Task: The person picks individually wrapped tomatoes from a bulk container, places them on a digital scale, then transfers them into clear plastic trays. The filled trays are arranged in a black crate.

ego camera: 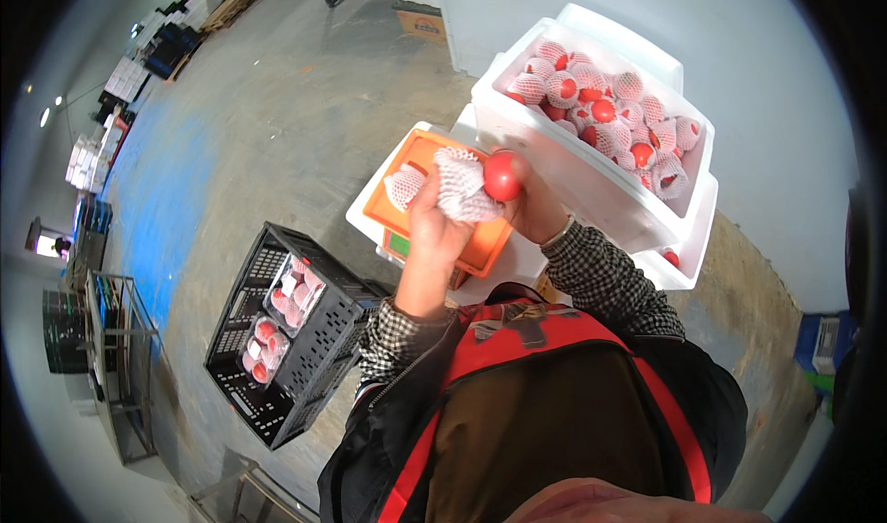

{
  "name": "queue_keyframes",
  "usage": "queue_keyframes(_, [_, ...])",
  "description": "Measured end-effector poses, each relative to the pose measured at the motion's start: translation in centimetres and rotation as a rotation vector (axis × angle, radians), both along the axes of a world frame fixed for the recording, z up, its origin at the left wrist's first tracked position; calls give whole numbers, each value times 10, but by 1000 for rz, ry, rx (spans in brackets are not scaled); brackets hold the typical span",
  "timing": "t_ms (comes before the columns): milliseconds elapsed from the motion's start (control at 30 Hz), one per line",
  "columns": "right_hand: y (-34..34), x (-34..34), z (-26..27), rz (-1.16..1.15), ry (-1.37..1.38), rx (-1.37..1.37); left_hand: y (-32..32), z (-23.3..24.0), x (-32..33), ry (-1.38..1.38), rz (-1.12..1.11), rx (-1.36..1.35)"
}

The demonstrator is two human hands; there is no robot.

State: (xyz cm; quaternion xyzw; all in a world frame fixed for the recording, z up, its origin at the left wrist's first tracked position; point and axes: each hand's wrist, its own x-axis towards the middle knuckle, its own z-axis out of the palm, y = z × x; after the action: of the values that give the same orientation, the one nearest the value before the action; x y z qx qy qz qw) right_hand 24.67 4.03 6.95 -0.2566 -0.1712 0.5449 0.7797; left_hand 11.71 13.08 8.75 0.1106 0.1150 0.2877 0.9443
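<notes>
My left hand (438, 228) holds white foam netting (463, 187) above an orange tray (396, 156). In my right hand (533, 201) is a smooth round red fruit (503, 176), close beside the netting; whether the two touch is unclear. Another netted fruit (404, 186) lies in the tray, left of my left hand. The tray stands over what looks like a scale with a green panel (398, 244). At the upper right, a large white foam box (568, 145) holds many red fruits in foam nets (603, 110).
A black plastic crate (326, 280) on the left holds clear packs of netted fruit (296, 293). Under the large foam box is another white foam box (696, 259) with a red fruit (671, 257). Metal racks (121, 332) stand far left; a wall (748, 107) rises behind the boxes.
</notes>
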Motion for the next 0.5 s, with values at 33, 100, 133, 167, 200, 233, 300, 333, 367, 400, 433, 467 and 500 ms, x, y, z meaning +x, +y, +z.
queue_keyframes(33, [-1,2,-4,61,166,-34,3,-2,-4,-34,-28,73])
queue_keyframes(100, [-3,11,-10,204,386,-47,16,-9,-14,36,64,11])
queue_keyframes(133, [-4,15,-12,260,512,-76,26,-13,-20,82,107,-56])
queue_keyframes(167, [-3,17,-14,352,475,78,32,-19,-27,90,114,-51])
queue_keyframes(200, [-4,19,-15,423,531,127,38,-26,-32,108,131,-42])
queue_keyframes(233, [-4,19,-16,503,588,191,42,-33,-35,126,152,-50])
queue_keyframes(300, [-3,18,-14,518,572,242,45,-47,-39,-122,54,-36])
queue_keyframes(333, [-3,15,-13,454,496,230,47,-51,-40,73,164,-71])
queue_keyframes(367, [-3,13,-10,408,411,200,48,-53,-40,188,163,-3])
queue_keyframes(400, [-3,10,-7,379,345,216,47,-55,-41,218,164,46])
queue_keyframes(433, [-4,8,-3,364,273,210,45,-55,-40,249,177,49])
queue_keyframes(467, [-5,6,0,346,205,212,42,-54,-40,282,188,50])
queue_keyframes(500, [-5,6,3,358,133,220,40,-52,-39,293,201,85])
